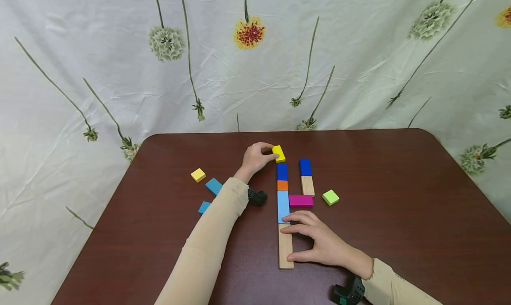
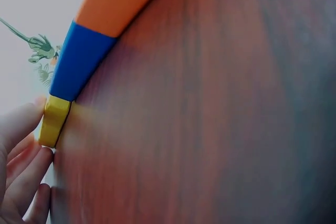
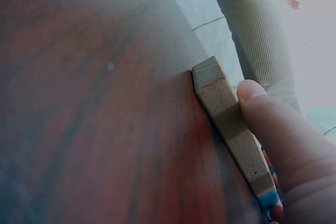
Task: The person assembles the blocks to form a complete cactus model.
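Note:
My left hand (image 1: 257, 158) pinches a yellow block (image 1: 278, 154) at the far end of a straight row of blocks. In the left wrist view this yellow block (image 2: 54, 121) touches the end of the dark blue block (image 2: 81, 61). Nearer along the row come an orange block (image 1: 282, 185), a light blue block (image 1: 283, 206) and a long wooden block (image 1: 285, 246). My right hand (image 1: 319, 240) rests with spread fingertips on the light blue and wooden blocks. Its thumb (image 3: 262, 106) touches the wooden block (image 3: 231, 124) in the right wrist view.
A magenta block (image 1: 301, 201) juts right from the row, with a short wooden block (image 1: 308, 185) and another dark blue block (image 1: 305, 167) beyond it. A green block (image 1: 330, 197) lies farther right. Left lie a pale yellow block (image 1: 198, 175) and two blue blocks (image 1: 214, 186), partly behind the left sleeve.

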`<state>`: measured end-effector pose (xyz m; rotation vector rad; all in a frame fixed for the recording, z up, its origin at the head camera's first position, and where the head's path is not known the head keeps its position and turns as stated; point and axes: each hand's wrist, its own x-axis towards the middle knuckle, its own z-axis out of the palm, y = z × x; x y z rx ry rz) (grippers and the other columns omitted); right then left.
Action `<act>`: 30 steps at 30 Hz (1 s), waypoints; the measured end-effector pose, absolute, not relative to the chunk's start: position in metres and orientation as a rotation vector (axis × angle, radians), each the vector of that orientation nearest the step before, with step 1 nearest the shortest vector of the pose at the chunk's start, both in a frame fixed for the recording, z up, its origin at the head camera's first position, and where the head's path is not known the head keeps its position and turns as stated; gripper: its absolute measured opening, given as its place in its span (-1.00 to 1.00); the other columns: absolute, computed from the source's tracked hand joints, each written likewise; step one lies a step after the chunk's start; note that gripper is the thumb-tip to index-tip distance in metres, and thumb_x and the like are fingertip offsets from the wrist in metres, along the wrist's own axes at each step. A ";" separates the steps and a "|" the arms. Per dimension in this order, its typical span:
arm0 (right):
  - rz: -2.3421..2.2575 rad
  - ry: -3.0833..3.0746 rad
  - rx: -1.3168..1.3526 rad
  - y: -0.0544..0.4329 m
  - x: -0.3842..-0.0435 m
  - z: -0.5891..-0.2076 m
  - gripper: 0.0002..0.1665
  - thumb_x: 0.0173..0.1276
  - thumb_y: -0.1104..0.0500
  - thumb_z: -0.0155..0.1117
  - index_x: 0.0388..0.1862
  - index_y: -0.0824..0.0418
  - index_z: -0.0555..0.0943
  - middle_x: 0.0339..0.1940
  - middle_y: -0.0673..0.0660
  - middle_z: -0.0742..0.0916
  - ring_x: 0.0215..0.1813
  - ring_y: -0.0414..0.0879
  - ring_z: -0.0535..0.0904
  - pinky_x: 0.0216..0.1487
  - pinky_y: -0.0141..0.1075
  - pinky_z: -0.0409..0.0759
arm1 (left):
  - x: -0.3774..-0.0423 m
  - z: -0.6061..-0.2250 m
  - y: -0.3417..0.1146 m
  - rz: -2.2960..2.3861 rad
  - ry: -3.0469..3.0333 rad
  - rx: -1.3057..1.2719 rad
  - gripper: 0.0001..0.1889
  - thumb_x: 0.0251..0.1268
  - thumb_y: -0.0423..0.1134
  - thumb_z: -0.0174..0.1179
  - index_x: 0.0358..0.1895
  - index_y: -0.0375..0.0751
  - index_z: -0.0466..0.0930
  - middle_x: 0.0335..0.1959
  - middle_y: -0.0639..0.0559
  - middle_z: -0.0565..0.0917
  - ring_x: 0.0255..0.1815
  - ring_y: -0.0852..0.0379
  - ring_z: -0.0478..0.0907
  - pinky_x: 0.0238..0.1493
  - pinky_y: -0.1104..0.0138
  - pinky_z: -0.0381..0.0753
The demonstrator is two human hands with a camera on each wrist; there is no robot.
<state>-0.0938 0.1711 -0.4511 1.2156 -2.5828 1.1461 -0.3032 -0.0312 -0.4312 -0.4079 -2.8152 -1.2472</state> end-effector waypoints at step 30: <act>1.154 -2.613 1.201 0.171 -0.095 -0.452 -0.38 0.07 -0.24 0.40 0.11 -0.08 0.58 0.25 -0.09 0.47 0.30 -0.14 0.26 0.19 -0.10 0.37 | -0.301 -0.438 -0.033 -1.366 -2.789 -0.546 -0.57 0.20 -0.09 0.29 0.13 -0.13 0.59 0.10 0.00 0.59 0.13 0.03 0.46 0.16 0.18 0.42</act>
